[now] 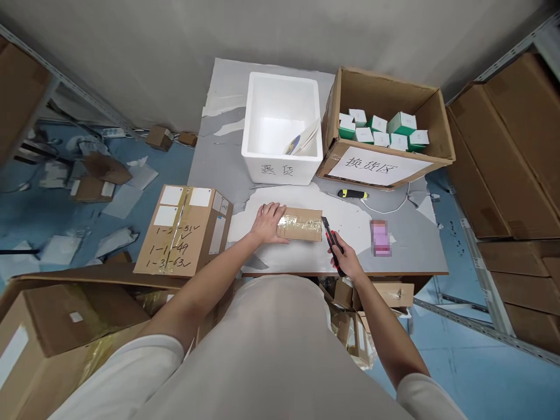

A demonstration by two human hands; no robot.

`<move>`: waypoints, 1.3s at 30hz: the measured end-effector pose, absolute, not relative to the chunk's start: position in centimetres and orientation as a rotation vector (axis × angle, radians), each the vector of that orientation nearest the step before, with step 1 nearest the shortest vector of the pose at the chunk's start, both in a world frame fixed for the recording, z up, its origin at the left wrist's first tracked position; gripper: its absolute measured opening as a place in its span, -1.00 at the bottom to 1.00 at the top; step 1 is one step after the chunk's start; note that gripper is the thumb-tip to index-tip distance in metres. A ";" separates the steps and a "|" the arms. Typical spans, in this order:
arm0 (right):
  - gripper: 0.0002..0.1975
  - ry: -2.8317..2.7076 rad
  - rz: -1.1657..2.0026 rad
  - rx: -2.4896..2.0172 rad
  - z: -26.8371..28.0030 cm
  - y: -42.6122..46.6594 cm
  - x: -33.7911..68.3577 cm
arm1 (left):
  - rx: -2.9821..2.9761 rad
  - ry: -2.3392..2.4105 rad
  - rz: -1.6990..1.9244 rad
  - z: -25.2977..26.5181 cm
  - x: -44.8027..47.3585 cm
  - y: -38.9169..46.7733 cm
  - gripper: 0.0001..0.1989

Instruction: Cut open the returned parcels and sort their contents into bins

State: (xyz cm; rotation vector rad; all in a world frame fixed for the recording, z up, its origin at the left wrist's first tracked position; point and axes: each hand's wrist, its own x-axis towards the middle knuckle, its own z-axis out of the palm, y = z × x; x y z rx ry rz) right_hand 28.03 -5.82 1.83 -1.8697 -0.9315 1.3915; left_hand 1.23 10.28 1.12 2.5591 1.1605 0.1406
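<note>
Fingers of left hand [266, 225] clasp the small box [301, 235] just right of them, right hand's [345, 261] grip a cutter [334, 248] at its far end; tape [301, 223] looks uncut, cutting seemingly all left.

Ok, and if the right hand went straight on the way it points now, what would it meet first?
Most likely the right end of the small taped box: the box cutter in the right hand leads towards it, blade first; whether they touch is unclear.
</note>
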 end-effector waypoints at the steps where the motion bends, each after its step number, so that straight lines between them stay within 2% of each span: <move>1: -0.29 -0.940 1.395 -1.878 1.9 -5.8 28.0 | 2.556 1.162 0.144 1.1 1.2 10.3 0.14; 6: -0.28 -0.934 1.313 -1.893 2.3 -5.6 28.2 | 2.545 1.162 0.162 1.1 1.2 10.2 0.18; 14: -0.28 -0.937 1.401 -1.873 2.2 -5.6 27.7 | 2.543 1.156 0.198 1.0 1.2 10.2 0.19; 23: -0.38 -1.271 1.500 -1.946 4.1 -5.5 30.7 | 2.520 1.189 0.360 -0.2 1.3 10.3 0.03; 32: -0.35 -1.301 1.684 -1.841 4.3 -6.0 32.5 | 2.506 1.196 0.351 -0.5 1.2 10.1 0.06; 39: -0.21 -1.085 1.737 -1.757 3.6 -7.6 31.8 | 2.511 1.205 0.279 -0.2 1.3 9.9 0.11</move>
